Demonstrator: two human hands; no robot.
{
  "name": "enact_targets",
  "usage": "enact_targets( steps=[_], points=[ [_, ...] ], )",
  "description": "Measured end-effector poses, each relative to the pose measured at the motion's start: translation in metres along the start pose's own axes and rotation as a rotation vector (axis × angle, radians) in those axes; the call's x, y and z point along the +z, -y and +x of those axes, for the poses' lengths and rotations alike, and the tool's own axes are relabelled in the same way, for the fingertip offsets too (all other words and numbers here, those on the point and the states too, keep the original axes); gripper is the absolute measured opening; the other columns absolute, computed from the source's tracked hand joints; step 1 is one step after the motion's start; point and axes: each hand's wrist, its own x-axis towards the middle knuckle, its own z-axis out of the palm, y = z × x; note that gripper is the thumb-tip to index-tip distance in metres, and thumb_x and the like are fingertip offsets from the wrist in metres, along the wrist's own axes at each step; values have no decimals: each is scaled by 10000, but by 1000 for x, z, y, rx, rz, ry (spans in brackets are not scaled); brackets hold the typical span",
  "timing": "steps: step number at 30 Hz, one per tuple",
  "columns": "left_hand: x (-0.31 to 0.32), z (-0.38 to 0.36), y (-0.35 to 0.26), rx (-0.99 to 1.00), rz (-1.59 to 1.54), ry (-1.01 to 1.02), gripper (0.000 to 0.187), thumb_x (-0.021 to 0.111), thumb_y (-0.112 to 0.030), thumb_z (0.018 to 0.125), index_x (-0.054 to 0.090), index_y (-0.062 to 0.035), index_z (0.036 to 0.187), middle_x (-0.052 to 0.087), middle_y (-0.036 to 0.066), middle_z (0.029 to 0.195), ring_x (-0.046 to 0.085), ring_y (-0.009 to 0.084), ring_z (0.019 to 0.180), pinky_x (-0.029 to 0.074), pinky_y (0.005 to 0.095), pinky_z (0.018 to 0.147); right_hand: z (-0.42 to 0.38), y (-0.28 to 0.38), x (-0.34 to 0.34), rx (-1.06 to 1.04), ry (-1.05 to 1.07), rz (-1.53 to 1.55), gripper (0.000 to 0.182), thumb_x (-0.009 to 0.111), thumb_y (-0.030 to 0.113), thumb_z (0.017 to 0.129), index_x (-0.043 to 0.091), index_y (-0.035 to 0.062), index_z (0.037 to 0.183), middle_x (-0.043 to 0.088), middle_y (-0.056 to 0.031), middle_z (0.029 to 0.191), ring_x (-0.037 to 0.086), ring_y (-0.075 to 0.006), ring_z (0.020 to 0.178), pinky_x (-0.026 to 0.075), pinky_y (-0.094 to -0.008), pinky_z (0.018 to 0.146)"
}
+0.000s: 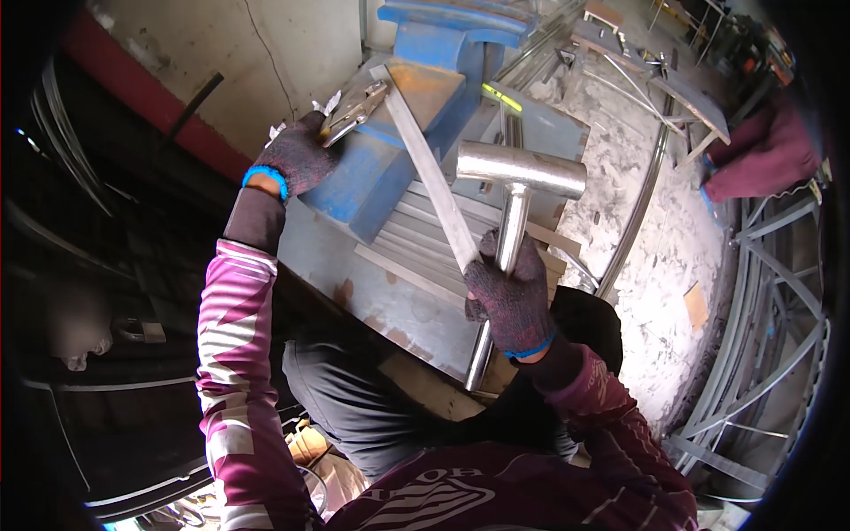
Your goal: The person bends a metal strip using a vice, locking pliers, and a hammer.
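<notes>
My left hand (297,157), in a dark knit glove, is closed around a pair of locking pliers (358,113). The plier jaws meet the upper end of a flat metal bar (429,173), which slants down to the right across a blue anvil-like block (350,177) with a rusty patch. At the bar's lower end is my right hand (513,301), gloved too and wrapped round the handle of a shiny metal hammer (522,170). The hammer head points up, away from me. Whether the right fingers also grip the bar is hard to see.
Several flat bars (425,239) lie side by side on a grey metal plate (332,261) beneath the block. A yellow-green strip (502,96) is behind it. Steel frames (779,257) stand at right, near another person's maroon-clothed leg (770,150). Long metal lengths (639,212) lie on the floor.
</notes>
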Motion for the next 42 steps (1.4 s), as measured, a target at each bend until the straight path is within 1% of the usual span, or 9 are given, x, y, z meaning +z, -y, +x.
enact_targets(
  steps=[4,9,13,16,25,28,31,36,42],
  points=[
    [-3,-2,-10,10,4,37,727,634,-129,771,434,-8,1459,668,286,1119,669,397,1035,529,408,897,-7,-3,-3,43,16,49,331,669,10,861,479,73,1125,563,-50,847,576,-115,665,489,-265,495],
    [10,6,4,98,-25,-52,726,635,-124,763,441,6,1450,674,274,1124,677,372,1036,532,390,889,-8,-1,-3,36,54,38,336,669,10,869,484,71,1143,568,-49,851,574,-117,650,496,-271,499],
    [10,6,2,69,-31,-17,721,633,-114,755,450,15,1441,680,268,1112,682,360,1021,530,381,878,-8,-2,-1,30,37,17,338,655,-21,877,485,93,1145,549,-47,825,566,-128,602,482,-292,474],
    [9,7,1,62,-54,-30,697,632,-100,743,475,18,1412,686,261,1075,687,355,987,530,379,858,-8,-2,-1,58,48,28,323,672,29,878,487,69,1139,568,-50,830,575,-115,634,502,-269,501],
    [6,7,-2,61,-68,-9,620,639,-115,729,534,17,1326,687,258,1023,687,368,944,532,398,843,-7,-3,-2,32,69,-16,337,673,34,882,480,66,1157,577,-48,811,575,-116,611,490,-269,493],
    [8,7,1,97,-46,-62,610,642,-121,729,542,14,1316,686,262,1038,685,383,959,532,406,856,-8,-3,1,37,49,-13,340,676,37,882,481,63,1159,580,-49,811,575,-116,606,489,-269,493],
    [4,6,-4,55,-93,-1,633,650,-134,737,528,6,1342,683,266,1069,681,393,992,530,409,874,-8,-4,0,38,61,-16,343,678,37,881,481,61,1161,581,-50,814,576,-115,608,491,-269,495],
    [7,2,-11,17,97,-39,728,650,-199,797,432,4,1461,646,296,1201,635,423,1124,511,428,969,-8,-5,1,19,56,-13,340,681,39,881,483,59,1157,582,-50,810,577,-114,609,494,-268,501],
    [1,0,-16,25,72,18,710,622,-234,847,408,-4,1484,618,285,1274,610,407,1188,484,421,1027,-7,-7,-3,-7,92,0,319,679,44,889,491,59,1145,585,-50,804,581,-108,612,501,-263,509]
  ],
)
